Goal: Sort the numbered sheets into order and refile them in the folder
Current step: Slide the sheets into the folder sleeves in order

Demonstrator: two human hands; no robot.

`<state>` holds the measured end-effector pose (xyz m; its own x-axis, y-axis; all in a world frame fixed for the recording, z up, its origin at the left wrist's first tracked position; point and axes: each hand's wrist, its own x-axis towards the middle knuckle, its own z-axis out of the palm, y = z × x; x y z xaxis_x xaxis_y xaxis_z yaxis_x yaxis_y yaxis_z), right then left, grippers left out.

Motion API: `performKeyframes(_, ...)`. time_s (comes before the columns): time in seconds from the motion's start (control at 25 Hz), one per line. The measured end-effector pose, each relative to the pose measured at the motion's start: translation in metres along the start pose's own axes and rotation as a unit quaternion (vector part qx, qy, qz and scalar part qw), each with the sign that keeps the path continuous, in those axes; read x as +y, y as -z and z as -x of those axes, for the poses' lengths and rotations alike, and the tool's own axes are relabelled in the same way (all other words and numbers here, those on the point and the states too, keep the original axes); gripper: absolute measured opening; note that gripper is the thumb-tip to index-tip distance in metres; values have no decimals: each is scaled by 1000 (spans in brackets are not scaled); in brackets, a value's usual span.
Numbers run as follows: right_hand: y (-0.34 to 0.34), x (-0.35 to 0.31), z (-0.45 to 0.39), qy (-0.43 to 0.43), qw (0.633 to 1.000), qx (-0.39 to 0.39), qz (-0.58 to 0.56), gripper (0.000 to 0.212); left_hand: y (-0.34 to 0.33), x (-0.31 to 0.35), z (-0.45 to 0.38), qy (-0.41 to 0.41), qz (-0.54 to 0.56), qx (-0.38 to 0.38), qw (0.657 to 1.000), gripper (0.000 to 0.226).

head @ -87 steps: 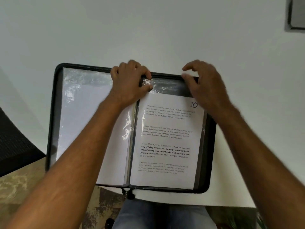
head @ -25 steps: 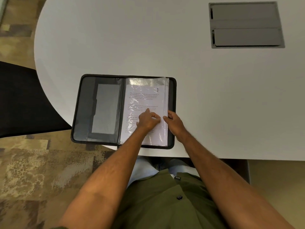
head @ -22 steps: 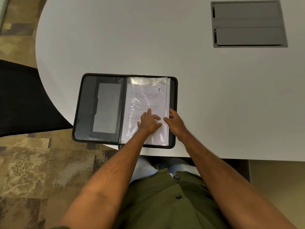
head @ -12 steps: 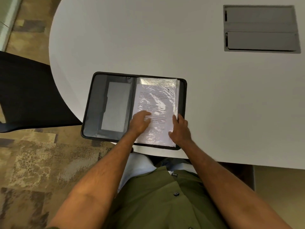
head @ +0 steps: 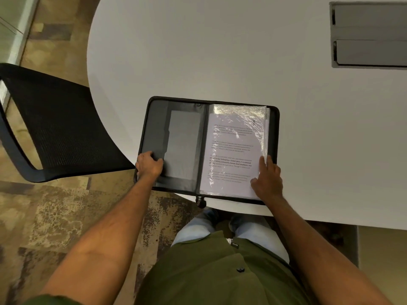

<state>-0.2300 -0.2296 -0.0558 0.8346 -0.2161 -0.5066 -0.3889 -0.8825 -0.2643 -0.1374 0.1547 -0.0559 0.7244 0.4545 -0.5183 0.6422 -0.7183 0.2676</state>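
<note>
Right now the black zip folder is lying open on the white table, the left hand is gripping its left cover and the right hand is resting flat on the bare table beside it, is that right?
Not quite. In the head view the right hand rests on the printed sheet in its clear plastic sleeve inside the black zip folder, not on the bare white table. The left hand does grip the left cover.

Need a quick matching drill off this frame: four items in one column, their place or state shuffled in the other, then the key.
Items
1. left hand
2. right hand
3. chair
4. zip pull

Places or states
A. hangs off the folder's near edge
B. grips the folder's left cover
C. left of the table, black mesh
D. rests flat on sheet 1

Pairs: 1-B, 2-D, 3-C, 4-A
</note>
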Motion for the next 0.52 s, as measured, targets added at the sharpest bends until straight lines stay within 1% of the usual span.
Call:
performKeyframes(0.16,-4,-8,-6,-12,1000,12,0,84,9,-2,-9,33,12,3,999,63)
performKeyframes(0.24,-6,-10,-5,-16,1000,0,-5,84,7,-1,-8,64,10,2,998,67)
performKeyframes(0.4,-7,-13,-4,-17,999,-23,-30,86,7,6,-10,89,15,4,996,70)
performKeyframes(0.52,-7,-14,-2,-25,998,-43,-44,92,11,7,-14,105,20,1,994,69)
